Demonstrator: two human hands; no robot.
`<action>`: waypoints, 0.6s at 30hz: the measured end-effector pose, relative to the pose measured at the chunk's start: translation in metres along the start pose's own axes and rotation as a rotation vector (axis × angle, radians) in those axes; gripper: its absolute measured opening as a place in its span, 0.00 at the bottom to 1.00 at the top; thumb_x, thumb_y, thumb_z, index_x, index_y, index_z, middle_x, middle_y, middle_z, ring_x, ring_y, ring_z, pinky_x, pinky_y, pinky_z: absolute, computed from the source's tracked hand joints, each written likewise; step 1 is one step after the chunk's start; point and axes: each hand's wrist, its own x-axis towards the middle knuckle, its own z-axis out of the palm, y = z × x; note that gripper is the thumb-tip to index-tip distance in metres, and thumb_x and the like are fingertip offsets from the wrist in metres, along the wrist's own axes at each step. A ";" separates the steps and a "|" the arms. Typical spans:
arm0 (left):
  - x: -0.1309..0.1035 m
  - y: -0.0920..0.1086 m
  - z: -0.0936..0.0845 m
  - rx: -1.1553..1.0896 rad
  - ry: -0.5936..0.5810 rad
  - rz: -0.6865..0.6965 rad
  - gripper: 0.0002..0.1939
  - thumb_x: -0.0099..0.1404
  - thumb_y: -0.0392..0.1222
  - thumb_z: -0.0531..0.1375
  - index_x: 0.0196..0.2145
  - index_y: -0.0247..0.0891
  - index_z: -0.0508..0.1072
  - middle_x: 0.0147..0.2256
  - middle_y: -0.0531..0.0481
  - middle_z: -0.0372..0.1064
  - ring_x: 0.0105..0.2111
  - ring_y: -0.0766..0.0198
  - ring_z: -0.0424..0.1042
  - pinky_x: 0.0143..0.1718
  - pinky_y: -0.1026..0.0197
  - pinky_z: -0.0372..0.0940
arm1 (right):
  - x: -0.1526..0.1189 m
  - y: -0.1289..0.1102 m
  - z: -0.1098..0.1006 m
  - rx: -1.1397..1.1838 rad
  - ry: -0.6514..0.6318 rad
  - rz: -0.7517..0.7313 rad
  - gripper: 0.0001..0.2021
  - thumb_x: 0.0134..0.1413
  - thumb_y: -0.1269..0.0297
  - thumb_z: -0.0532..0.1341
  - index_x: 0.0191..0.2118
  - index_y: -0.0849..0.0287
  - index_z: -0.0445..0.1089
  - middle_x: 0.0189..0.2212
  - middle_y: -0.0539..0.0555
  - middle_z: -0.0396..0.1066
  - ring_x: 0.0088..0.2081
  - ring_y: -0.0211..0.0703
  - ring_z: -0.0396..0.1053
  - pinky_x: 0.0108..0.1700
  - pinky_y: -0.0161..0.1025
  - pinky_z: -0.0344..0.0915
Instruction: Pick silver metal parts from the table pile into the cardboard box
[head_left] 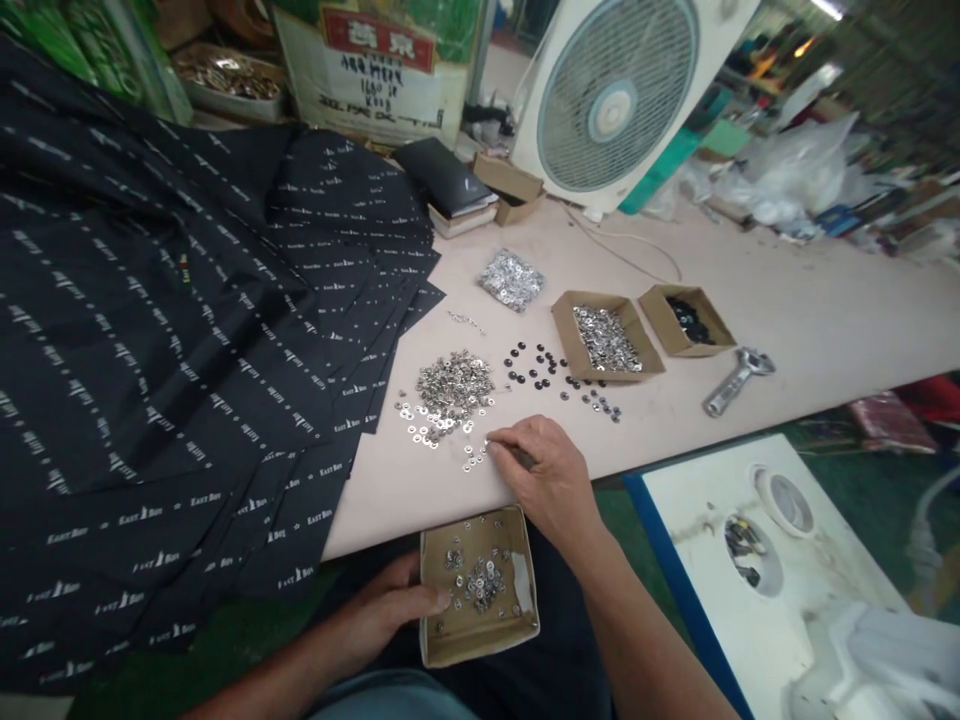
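My left hand (401, 600) grips the left side of a small cardboard box (450, 640), its thumb over the rim. Silver metal snap parts (484, 585) lie inside that box, below the table's front edge. Over the table, my right hand (544, 470) pinches thumb and forefinger together at a small silver piece (487, 443). Just left of those fingertips are a few loose silver rings (471, 460), and beyond them a pile of silver snap parts (454, 388). Black round caps (536, 372) are scattered behind my right hand.
Two cardboard boxes, one of silver parts (606, 338) and one of black parts (688, 320), stand near a metal tool (739, 382). Behind are a bag of silver parts (512, 280) and a fan (615, 110). Dark printed fabric (187, 330) covers the left; a white machine (870, 660) stands lower right.
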 end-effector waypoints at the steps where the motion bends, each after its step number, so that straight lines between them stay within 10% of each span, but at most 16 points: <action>1: 0.000 0.000 0.000 -0.002 -0.007 -0.001 0.27 0.63 0.42 0.66 0.60 0.37 0.76 0.58 0.41 0.78 0.56 0.41 0.77 0.64 0.40 0.63 | 0.000 -0.001 0.001 -0.005 -0.002 0.003 0.05 0.63 0.65 0.64 0.40 0.51 0.79 0.34 0.53 0.74 0.41 0.49 0.71 0.47 0.46 0.66; 10: -0.001 -0.004 -0.003 -0.015 -0.002 -0.008 0.28 0.62 0.43 0.67 0.60 0.37 0.76 0.58 0.40 0.78 0.58 0.40 0.75 0.65 0.40 0.63 | 0.003 -0.008 -0.012 0.252 0.046 0.257 0.04 0.58 0.66 0.63 0.32 0.55 0.74 0.31 0.51 0.74 0.34 0.44 0.69 0.40 0.41 0.65; 18: -0.001 -0.007 -0.004 -0.021 0.005 -0.026 0.28 0.61 0.47 0.68 0.59 0.38 0.77 0.58 0.41 0.78 0.59 0.38 0.74 0.66 0.39 0.62 | 0.017 0.021 -0.036 0.953 0.448 0.618 0.09 0.44 0.58 0.70 0.28 0.57 0.75 0.31 0.52 0.78 0.32 0.41 0.71 0.38 0.39 0.68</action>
